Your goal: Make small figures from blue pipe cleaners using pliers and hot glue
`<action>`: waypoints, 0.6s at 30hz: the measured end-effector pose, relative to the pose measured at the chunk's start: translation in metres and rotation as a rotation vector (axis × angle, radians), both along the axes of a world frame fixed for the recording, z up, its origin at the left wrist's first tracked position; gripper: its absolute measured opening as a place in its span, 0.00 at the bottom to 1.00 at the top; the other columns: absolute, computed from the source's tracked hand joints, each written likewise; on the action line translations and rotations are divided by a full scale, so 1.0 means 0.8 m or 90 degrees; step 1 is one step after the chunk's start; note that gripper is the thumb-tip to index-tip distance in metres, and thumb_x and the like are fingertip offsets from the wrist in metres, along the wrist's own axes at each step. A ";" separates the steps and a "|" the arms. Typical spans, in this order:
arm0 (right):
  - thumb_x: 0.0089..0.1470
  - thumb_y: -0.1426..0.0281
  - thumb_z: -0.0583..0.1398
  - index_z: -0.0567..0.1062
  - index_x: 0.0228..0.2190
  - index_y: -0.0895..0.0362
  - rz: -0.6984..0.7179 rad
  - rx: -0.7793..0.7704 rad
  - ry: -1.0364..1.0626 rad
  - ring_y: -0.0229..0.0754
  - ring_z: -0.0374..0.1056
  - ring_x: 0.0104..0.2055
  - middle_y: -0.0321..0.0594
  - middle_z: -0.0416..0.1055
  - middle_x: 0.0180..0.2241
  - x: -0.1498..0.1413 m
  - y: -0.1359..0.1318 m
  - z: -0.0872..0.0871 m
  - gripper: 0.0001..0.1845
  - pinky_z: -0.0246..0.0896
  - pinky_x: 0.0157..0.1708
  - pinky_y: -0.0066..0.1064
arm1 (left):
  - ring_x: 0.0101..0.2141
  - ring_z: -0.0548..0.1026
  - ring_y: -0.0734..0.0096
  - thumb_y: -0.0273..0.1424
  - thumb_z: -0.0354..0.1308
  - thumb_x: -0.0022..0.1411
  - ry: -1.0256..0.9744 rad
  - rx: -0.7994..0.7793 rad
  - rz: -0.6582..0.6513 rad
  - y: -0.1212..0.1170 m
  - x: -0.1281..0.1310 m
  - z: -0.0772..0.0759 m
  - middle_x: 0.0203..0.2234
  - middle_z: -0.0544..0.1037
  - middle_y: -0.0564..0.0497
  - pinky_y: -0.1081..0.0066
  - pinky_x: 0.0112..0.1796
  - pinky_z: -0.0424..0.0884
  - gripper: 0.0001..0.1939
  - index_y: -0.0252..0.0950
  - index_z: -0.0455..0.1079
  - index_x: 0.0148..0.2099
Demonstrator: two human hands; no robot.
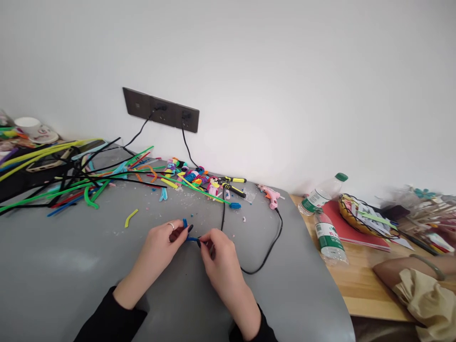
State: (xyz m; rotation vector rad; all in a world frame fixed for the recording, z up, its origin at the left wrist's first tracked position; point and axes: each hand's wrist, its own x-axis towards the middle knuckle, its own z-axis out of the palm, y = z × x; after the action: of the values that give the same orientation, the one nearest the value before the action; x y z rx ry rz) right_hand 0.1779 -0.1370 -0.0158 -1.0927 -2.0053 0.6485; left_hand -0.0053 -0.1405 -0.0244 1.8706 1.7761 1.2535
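Note:
A short blue pipe cleaner (193,239) stretches between my hands above the grey table (171,294). My left hand (161,243) pinches its left part, where a bent bit pokes up past the fingers. The other end sits between the thumb and forefinger of my right hand (219,251). A yellow pipe cleaner piece (131,218) lies just beyond my left hand. Farther back are a green pipe cleaner with a blue tip (235,205), yellow-and-black pliers (233,190) and a pink glue gun (270,195).
Long pipe cleaners (71,178) lie tangled at the left, and coiled colourful ones (194,175) at the back. The glue gun's black cord (272,247) curves right of my hand. Plastic bottles (329,237) and a basket (356,218) occupy a wooden table, near another person's arm (399,270).

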 end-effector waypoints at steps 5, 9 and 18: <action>0.63 0.80 0.55 0.69 0.30 0.53 -0.011 0.193 -0.164 0.44 0.68 0.34 0.39 0.71 0.32 0.005 -0.003 -0.005 0.12 0.62 0.31 0.30 | 0.21 0.78 0.65 0.43 0.54 0.63 -0.068 -0.027 0.027 -0.001 -0.004 -0.001 0.18 0.79 0.54 0.72 0.26 0.71 0.15 0.41 0.68 0.27; 0.64 0.82 0.54 0.69 0.29 0.54 -0.020 0.267 -0.228 0.43 0.64 0.31 0.39 0.70 0.30 0.009 0.003 -0.014 0.14 0.59 0.29 0.31 | 0.21 0.80 0.63 0.47 0.56 0.60 -0.159 -0.045 0.086 0.001 -0.004 -0.003 0.18 0.80 0.53 0.72 0.25 0.75 0.18 0.41 0.70 0.26; 0.60 0.85 0.56 0.74 0.33 0.57 -0.050 0.361 -0.260 0.45 0.63 0.36 0.43 0.72 0.36 0.003 0.004 -0.020 0.13 0.61 0.33 0.34 | 0.19 0.79 0.67 0.44 0.55 0.62 -0.088 0.043 0.114 0.000 0.000 -0.008 0.17 0.79 0.54 0.75 0.24 0.72 0.17 0.41 0.70 0.26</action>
State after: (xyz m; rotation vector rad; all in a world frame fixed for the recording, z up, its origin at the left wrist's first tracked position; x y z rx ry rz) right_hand 0.1801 -0.1337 -0.0315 -0.9902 -2.2682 -0.2094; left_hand -0.0055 -0.1406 -0.0307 1.6439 1.8815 1.4844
